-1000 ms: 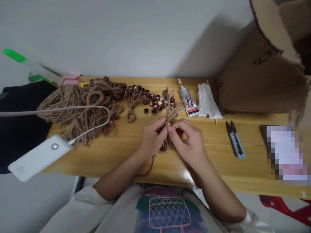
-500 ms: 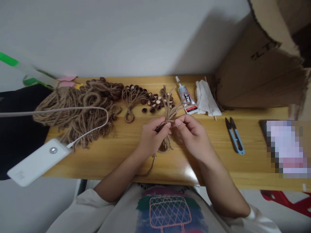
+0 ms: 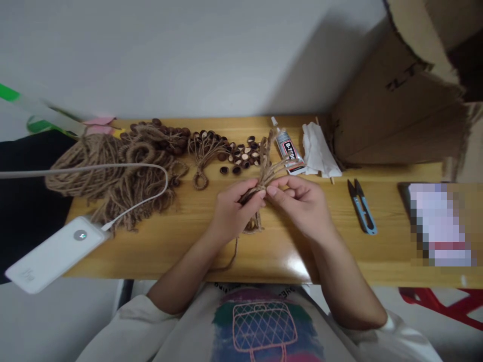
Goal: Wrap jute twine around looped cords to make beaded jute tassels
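Observation:
A bundle of brown jute cords (image 3: 267,170) is between my two hands, its loose ends fanning up and away from me. My left hand (image 3: 236,203) is closed round the gathered middle, thumb on top. Below it hangs a looped end (image 3: 252,224), partly hidden by the fingers, and one strand trails towards the table's front edge. With thumb and fingertips my right hand (image 3: 298,203) pinches the cords just right of the left thumb. Beyond the bundle lie several halved brown nut shells (image 3: 241,157), and a finished-looking corded loop (image 3: 202,163) with shells rests to their left.
A heap of jute cord (image 3: 86,166) fills the table's left side, crossed by the cable of a white power bank (image 3: 56,254). Right of the bundle lie a glue tube (image 3: 290,151), white tissue (image 3: 319,151), blue thread snips (image 3: 362,206) and a blurred phone (image 3: 439,223). A cardboard box (image 3: 400,115) stands behind.
My right hand's fingertips have moved slightly left, closer against the cords and my left thumb. The cord ends have tilted a little to the right. The view has shifted slightly.

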Motion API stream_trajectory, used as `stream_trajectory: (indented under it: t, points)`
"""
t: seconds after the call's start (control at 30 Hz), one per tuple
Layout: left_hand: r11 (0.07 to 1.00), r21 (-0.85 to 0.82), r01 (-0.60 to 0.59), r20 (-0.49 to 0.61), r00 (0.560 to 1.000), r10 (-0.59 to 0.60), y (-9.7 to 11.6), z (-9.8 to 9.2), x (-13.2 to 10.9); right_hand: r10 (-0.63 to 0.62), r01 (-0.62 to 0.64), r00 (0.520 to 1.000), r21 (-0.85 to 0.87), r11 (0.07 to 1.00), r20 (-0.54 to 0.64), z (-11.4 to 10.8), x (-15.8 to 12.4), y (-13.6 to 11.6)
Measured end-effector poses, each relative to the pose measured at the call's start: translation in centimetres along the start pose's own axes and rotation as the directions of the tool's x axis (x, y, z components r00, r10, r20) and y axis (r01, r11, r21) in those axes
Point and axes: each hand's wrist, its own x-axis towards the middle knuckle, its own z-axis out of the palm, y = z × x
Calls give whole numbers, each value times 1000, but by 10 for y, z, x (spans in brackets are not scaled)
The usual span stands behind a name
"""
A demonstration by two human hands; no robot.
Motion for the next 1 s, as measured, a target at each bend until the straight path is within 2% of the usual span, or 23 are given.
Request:
stream_trajectory:
  t: [0.13,0.23,0.3,0.4,0.53,0.63,0.73,0.83,0.9,1.0]
  points:
    - [950,-299,88,9,996,-90,1,3,0,76,-93,993,197,976,92,-1,3,1]
    - [883,-445,146,87,989,-120,4,1,0,155,-194,976,282,940,155,-1,3,0]
    - [825,-524,211,165,976,-145,5,-1,0,162,-220,966,312,924,200,-2,2,-2]
    - [714,-608,347,295,934,-203,8,-4,0,132,-206,963,327,922,237,-3,2,-2]
    - [555,-671,492,421,869,-261,12,-5,0,57,-121,978,324,938,200,-3,2,1]
    - [506,-654,563,501,823,-267,13,-6,2,-5,-50,985,319,946,171,-1,2,4]
    - [580,-583,569,507,813,-288,9,-9,4,-5,-53,982,298,953,191,-1,3,7]
    - [745,-484,458,349,882,-315,7,-13,7,-2,-18,995,206,978,97,-2,5,7]
    - [873,-347,344,227,933,-277,10,-17,8,-26,26,1000,116,993,0,-3,7,5]
    - [987,-11,163,208,965,-157,20,-21,7,-56,56,996,-1,998,-71,0,8,-1]
